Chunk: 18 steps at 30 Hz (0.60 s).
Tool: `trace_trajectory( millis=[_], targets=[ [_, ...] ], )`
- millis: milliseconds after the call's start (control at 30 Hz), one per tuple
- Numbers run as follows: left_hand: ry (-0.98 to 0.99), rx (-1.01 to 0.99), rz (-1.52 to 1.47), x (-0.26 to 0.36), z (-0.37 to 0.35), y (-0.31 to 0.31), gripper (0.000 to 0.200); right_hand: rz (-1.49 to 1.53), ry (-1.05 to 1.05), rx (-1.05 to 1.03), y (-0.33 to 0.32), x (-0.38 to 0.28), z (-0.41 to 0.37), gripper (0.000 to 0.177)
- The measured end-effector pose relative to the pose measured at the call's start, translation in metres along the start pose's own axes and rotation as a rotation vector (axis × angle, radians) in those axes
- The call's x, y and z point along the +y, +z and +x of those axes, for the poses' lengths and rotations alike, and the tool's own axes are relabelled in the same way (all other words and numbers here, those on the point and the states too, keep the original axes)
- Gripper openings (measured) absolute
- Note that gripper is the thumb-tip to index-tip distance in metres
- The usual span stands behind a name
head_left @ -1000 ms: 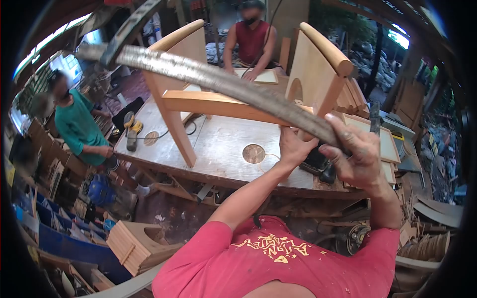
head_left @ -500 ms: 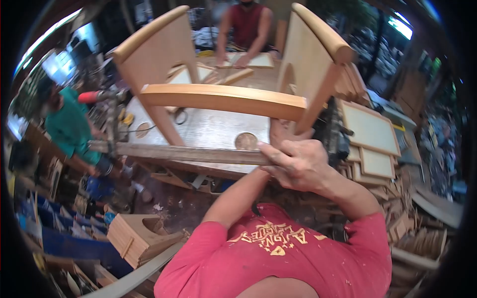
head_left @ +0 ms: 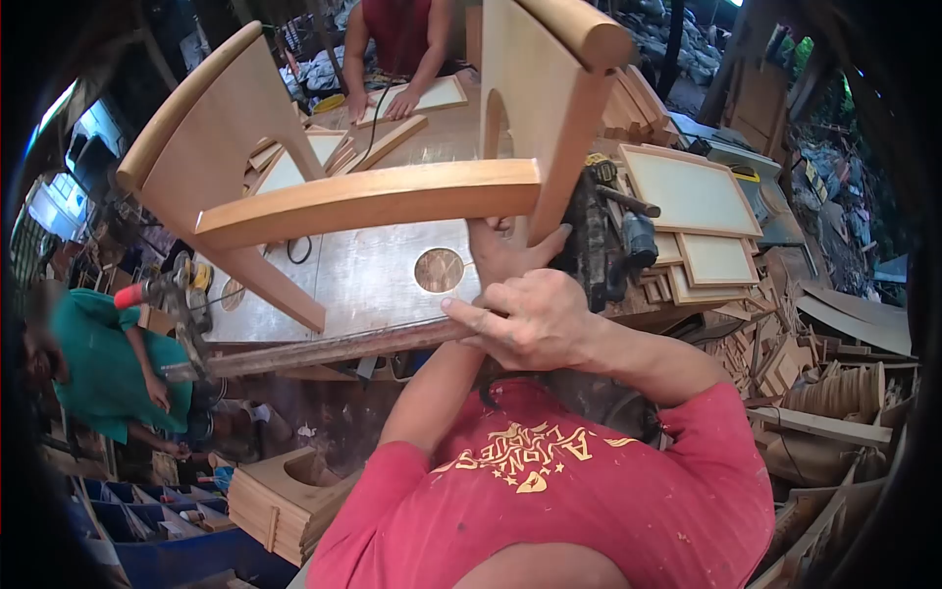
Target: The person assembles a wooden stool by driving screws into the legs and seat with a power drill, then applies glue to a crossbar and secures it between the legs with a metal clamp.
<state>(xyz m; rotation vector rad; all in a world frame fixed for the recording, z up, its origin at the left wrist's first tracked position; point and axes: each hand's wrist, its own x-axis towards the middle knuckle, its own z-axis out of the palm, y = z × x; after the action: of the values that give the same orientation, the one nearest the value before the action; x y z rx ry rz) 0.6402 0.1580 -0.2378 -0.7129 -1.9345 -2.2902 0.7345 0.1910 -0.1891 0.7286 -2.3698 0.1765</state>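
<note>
The long rusty metal bar clamp (head_left: 324, 348) is what you need to watch. You hold it by one end only, your right hand (head_left: 535, 319) wrapped tight round the bar at the centre of the frame. The rest runs out toward the lower left, along the near edge of the bench, to the heavy clamp head (head_left: 182, 314) and its red handle (head_left: 128, 294).

That far end has no support, so I judge it could droop, twist in your fist or swing wide. The person in the green shirt (head_left: 88, 363) at the left edge is close to that head and could be struck.

A swing upward could also knock the pale wooden furniture frame with the curved rail (head_left: 373, 201). It stands just above the bar on slim legs on the grey worktop with round inlays (head_left: 363, 285), so it might tip.

Your left hand (head_left: 500, 250) presses against that frame just above your right, under the joint of rail and right side panel. Whether its fingers close round the edge, I cannot tell.

A second person (head_left: 392, 29) leans over a flat panel at the top, well apart from the bar.
</note>
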Motion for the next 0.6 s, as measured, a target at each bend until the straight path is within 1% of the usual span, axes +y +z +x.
trace_trajectory(
  millis=[33, 67, 100, 133, 167, 200, 300, 333, 433, 533, 600],
  targets=[
    [0.076, -0.006, 0.034, -0.009, -0.002, 0.009, 0.094, -0.002, -0.004, -0.005, 0.002, 0.0, 0.0, 0.039],
    [0.163, 0.035, 0.103, -0.022, 0.004, -0.004, 0.089, -0.01, 0.018, 0.008, 0.005, -0.006, 0.006, 0.04],
    [0.184, -0.041, 0.139, -0.032, 0.008, -0.008, 0.096, -0.023, 0.019, -0.027, 0.005, -0.007, 0.008, 0.043],
    [0.186, -0.065, 0.111, -0.037, 0.011, -0.009, 0.098, -0.047, 0.007, -0.02, 0.005, -0.01, 0.012, 0.046],
    [0.124, -0.047, -0.026, -0.025, 0.009, -0.011, 0.092, -0.069, 0.025, -0.066, 0.002, -0.012, 0.015, 0.049],
    [0.131, -0.035, -0.022, -0.019, 0.007, -0.013, 0.094, -0.093, 0.03, -0.082, 0.0, -0.015, 0.019, 0.051],
    [0.212, -0.045, 0.057, -0.022, 0.008, -0.017, 0.097, -0.119, 0.046, -0.111, 0.001, -0.018, 0.018, 0.053],
    [0.313, -0.034, 0.123, -0.023, 0.01, -0.019, 0.102, -0.114, 0.038, -0.082, 0.004, -0.019, 0.017, 0.053],
    [0.262, -0.061, 0.098, -0.029, 0.007, -0.021, 0.1, -0.128, 0.021, -0.095, 0.004, -0.021, 0.015, 0.053],
    [0.19, -0.161, -0.059, -0.036, 0.007, -0.025, 0.097, -0.111, 0.019, -0.108, 0.003, -0.02, 0.013, 0.055],
    [0.224, -0.183, -0.019, -0.04, 0.006, -0.043, 0.095, -0.118, 0.022, -0.12, 0.003, -0.019, 0.011, 0.056]
  ],
)
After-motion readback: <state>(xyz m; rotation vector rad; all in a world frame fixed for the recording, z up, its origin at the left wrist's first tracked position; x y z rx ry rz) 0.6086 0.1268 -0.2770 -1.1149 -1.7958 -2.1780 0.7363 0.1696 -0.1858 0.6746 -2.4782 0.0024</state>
